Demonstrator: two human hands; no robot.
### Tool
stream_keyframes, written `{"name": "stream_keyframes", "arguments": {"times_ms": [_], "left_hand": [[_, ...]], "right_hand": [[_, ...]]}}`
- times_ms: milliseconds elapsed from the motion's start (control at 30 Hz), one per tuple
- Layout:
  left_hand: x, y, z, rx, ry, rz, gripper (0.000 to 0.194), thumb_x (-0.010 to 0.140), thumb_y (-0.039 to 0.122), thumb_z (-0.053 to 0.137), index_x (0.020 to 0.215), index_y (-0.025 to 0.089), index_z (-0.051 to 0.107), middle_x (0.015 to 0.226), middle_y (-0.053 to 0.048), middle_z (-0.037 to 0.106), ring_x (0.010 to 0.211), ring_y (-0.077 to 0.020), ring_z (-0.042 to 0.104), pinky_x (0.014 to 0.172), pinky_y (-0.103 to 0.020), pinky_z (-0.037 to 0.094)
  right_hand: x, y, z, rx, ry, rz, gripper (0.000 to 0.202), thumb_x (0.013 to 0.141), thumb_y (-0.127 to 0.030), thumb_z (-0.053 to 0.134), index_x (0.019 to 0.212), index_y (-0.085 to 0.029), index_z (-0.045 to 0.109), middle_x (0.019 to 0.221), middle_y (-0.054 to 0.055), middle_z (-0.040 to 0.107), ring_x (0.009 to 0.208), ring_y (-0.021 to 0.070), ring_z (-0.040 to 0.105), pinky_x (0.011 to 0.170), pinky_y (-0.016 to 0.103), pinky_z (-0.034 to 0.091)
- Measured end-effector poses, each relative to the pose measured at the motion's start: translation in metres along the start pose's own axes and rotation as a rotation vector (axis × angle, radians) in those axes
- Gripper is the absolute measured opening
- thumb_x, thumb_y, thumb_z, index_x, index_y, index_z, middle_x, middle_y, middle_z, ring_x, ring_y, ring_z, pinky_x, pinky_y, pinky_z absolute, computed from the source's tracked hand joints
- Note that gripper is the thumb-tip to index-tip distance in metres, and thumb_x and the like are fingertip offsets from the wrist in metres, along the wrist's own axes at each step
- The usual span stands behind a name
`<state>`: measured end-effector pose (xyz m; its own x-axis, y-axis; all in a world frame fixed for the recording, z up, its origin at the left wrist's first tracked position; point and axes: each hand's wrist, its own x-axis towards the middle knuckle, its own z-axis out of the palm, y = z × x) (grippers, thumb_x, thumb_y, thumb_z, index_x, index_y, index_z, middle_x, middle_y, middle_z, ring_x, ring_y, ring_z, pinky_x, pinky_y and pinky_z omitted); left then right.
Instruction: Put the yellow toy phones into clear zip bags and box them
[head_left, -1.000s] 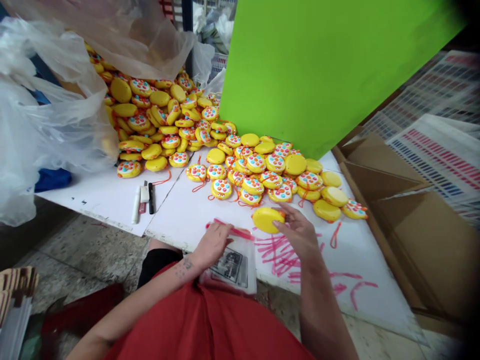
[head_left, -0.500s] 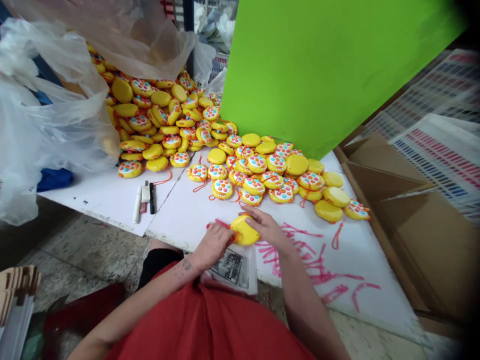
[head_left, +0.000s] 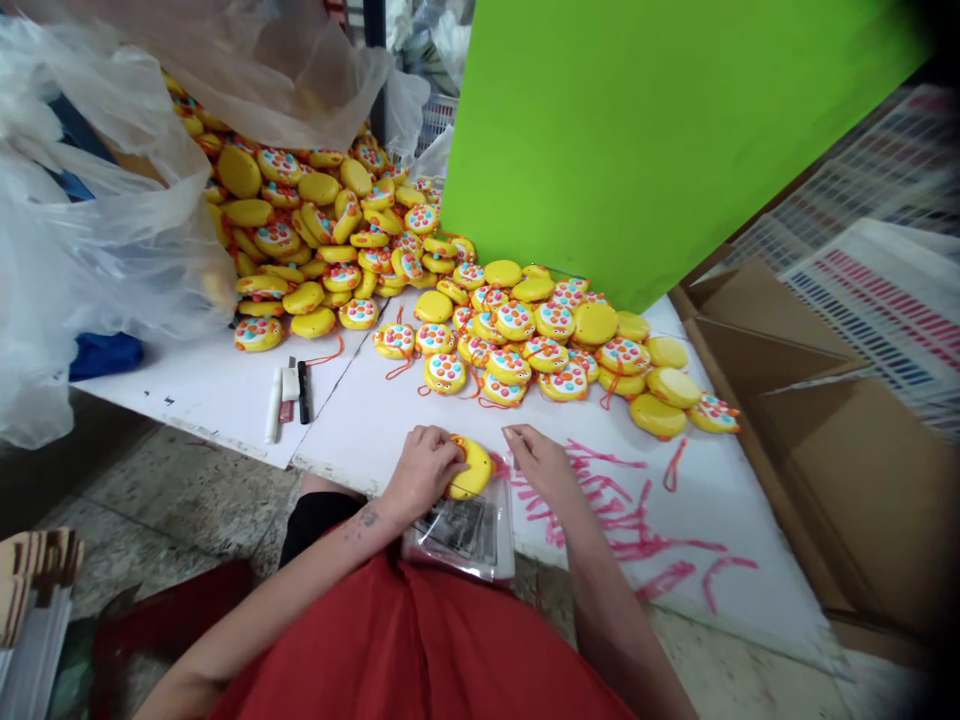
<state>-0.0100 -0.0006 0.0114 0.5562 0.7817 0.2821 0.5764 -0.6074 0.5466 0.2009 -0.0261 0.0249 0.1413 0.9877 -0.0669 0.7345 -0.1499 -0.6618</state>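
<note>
My left hand point(head_left: 424, 468) is closed on the left side of a yellow, rounded toy point(head_left: 472, 470) at the table's front edge. The toy shows its plain yellow back, with small dark holes. My right hand point(head_left: 538, 462) is just right of the toy, apart from it, its fingertips pressed together; whatever they hold, if anything, is too small to make out. Under the toy lies a clear plastic sleeve point(head_left: 480, 535) with a dark printed sheet. Pink streaks point(head_left: 630, 545) spread over the tabletop beside my right hand; I cannot tell if they are strips or marks.
Similar toys point(head_left: 517, 325) with colored buttons and orange loops lie ahead, and a larger heap point(head_left: 315, 220) spills from a plastic bag point(head_left: 112, 230). Pens point(head_left: 304, 392) lie at left. A green panel point(head_left: 637, 130) stands behind, a cardboard box point(head_left: 847, 480) at right. One orange loop point(head_left: 674, 466) lies alone.
My right hand has let go of the toy and moved slightly right. My left hand still holds the toy, which has shifted a little left and toward me.
</note>
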Motion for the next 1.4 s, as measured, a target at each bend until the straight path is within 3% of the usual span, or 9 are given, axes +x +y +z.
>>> {"name": "stream_keyframes", "arguments": {"times_ms": [167, 300, 533, 667, 800, 933, 1067, 1200, 1400], "left_hand": [[0.014, -0.006, -0.01, -0.253, -0.124, 0.05, 0.013, 0.08, 0.029, 0.062, 0.078, 0.017, 0.062, 0.131, -0.011, 0.05, 0.123, -0.0254, 0.041, 0.103, -0.04, 0.032], [0.022, -0.013, -0.017, -0.455, -0.273, 0.007, 0.016, 0.08, 0.031, 0.063, 0.076, 0.016, 0.062, 0.117, -0.011, 0.06, 0.108, -0.0207, 0.055, 0.093, -0.03, 0.04], [0.021, -0.001, -0.032, -0.446, -0.337, -0.041, 0.018, 0.087, 0.032, 0.051, 0.081, 0.017, 0.059, 0.069, 0.001, 0.06, 0.067, -0.0131, 0.054, 0.069, -0.024, 0.042], [0.013, 0.004, -0.032, -0.403, -0.095, -0.083, 0.019, 0.082, 0.035, 0.06, 0.091, 0.018, 0.058, 0.092, -0.006, 0.061, 0.091, -0.0196, 0.054, 0.085, -0.033, 0.041], [0.004, -0.001, -0.028, -0.483, 0.209, -0.31, 0.034, 0.085, 0.037, 0.053, 0.111, 0.017, 0.047, 0.113, -0.012, 0.05, 0.101, -0.0201, 0.05, 0.084, -0.034, 0.044], [-0.001, -0.006, -0.022, -0.695, 0.064, -0.466, 0.04, 0.081, 0.041, 0.056, 0.111, 0.016, 0.047, 0.106, -0.009, 0.054, 0.085, -0.0162, 0.055, 0.069, -0.028, 0.047], [-0.002, -0.009, -0.012, -0.881, -0.066, -0.498, 0.028, 0.08, 0.043, 0.056, 0.082, 0.015, 0.053, 0.07, 0.001, 0.055, 0.061, -0.011, 0.05, 0.057, -0.022, 0.041], [-0.003, -0.009, -0.006, -0.89, -0.074, -0.529, 0.028, 0.08, 0.044, 0.052, 0.075, 0.016, 0.05, 0.062, 0.003, 0.051, 0.054, -0.0097, 0.046, 0.053, -0.022, 0.038], [-0.004, -0.007, -0.005, -0.785, -0.055, -0.521, 0.026, 0.084, 0.042, 0.048, 0.08, 0.016, 0.051, 0.066, 0.002, 0.055, 0.058, -0.0111, 0.05, 0.055, -0.022, 0.04]], "right_hand": [[-0.02, 0.004, 0.011, 0.006, -0.051, -0.018, 0.04, 0.088, -0.038, 0.037, 0.116, -0.017, 0.057, 0.093, 0.008, 0.067, 0.081, 0.02, 0.062, 0.07, 0.03, 0.045], [-0.022, -0.001, 0.026, 0.026, 0.007, -0.029, 0.042, 0.086, -0.029, 0.037, 0.122, -0.017, 0.053, 0.076, 0.004, 0.065, 0.066, 0.0182, 0.059, 0.062, 0.029, 0.043], [-0.02, -0.021, 0.031, 0.266, 0.191, 0.002, 0.043, 0.086, -0.03, 0.04, 0.126, -0.018, 0.05, 0.064, -0.001, 0.058, 0.054, 0.0148, 0.053, 0.054, 0.026, 0.043], [-0.022, -0.034, 0.028, 0.554, 0.191, 0.015, 0.045, 0.087, -0.035, 0.045, 0.128, -0.019, 0.045, 0.071, 0.0, 0.062, 0.059, 0.0144, 0.06, 0.057, 0.026, 0.049], [-0.025, -0.042, 0.026, 0.671, 0.218, 0.01, 0.043, 0.087, -0.036, 0.047, 0.126, -0.02, 0.046, 0.074, 0.001, 0.064, 0.062, 0.0145, 0.064, 0.06, 0.028, 0.053], [-0.027, -0.044, 0.028, 0.688, 0.249, -0.031, 0.039, 0.087, -0.035, 0.048, 0.124, -0.021, 0.048, 0.078, 0.001, 0.064, 0.064, 0.0143, 0.064, 0.062, 0.029, 0.053], [-0.026, -0.042, 0.027, 0.598, 0.308, -0.072, 0.037, 0.09, -0.034, 0.044, 0.124, -0.022, 0.048, 0.083, 0.002, 0.065, 0.068, 0.0155, 0.064, 0.066, 0.032, 0.053], [-0.025, -0.042, 0.02, 0.262, 0.427, -0.267, 0.032, 0.091, -0.03, 0.041, 0.119, -0.021, 0.054, 0.106, 0.007, 0.064, 0.102, 0.0201, 0.057, 0.092, 0.04, 0.044], [-0.022, -0.05, 0.019, -0.045, 0.234, -0.42, 0.034, 0.093, -0.029, 0.036, 0.122, -0.022, 0.054, 0.104, 0.007, 0.066, 0.1, 0.0212, 0.054, 0.098, 0.045, 0.034]]}}
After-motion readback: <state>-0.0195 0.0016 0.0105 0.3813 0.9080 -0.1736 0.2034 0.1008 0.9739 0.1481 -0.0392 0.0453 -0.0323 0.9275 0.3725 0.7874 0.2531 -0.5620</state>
